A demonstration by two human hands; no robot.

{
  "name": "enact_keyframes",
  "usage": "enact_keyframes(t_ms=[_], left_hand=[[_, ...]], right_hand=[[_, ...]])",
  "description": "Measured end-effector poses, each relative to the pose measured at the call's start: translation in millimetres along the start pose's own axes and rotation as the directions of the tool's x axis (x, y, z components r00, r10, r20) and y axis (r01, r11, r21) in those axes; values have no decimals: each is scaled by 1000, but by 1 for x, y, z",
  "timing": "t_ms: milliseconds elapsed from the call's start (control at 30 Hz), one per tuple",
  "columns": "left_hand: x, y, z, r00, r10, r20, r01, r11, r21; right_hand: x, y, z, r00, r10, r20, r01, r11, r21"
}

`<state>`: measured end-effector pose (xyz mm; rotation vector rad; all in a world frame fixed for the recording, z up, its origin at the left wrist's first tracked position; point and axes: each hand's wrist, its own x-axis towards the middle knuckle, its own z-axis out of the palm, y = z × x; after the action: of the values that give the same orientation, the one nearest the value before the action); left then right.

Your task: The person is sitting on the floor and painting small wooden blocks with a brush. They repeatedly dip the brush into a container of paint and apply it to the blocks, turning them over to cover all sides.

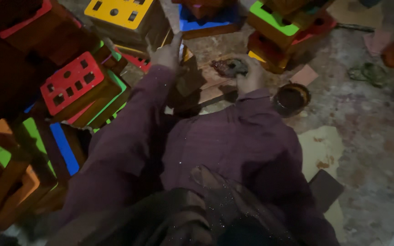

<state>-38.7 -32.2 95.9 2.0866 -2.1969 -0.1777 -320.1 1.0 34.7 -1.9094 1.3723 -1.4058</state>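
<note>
Clamped on a stained rag (pixel 228 67), right hand (pixel 251 76) sits just right of the wooden box (pixel 189 77) that left hand (pixel 166 54) grips, top centre.

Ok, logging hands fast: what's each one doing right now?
Left hand: gripping the wooden piece.
Right hand: closed on a dark rag.

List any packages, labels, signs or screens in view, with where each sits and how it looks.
No labels, signs or screens show.
Tin: round, dark, open-topped, on the floor just right of the right hand.
Cardboard sheet: flat, tan, stained, on the floor to the right of the person's right arm.
</note>
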Motion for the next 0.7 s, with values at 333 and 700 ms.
enact_keyframes(t_ms=[333, 700], left_hand=[[-85, -9, 21, 889, 179, -421, -300, 924, -239], [-131, -41, 34, 781, 22, -625, -404, 780, -477]], right_hand=[[-9, -75, 6, 986, 125, 106, -159, 881, 446], [-29, -117, 7, 955, -144, 259, 100, 980, 174]])
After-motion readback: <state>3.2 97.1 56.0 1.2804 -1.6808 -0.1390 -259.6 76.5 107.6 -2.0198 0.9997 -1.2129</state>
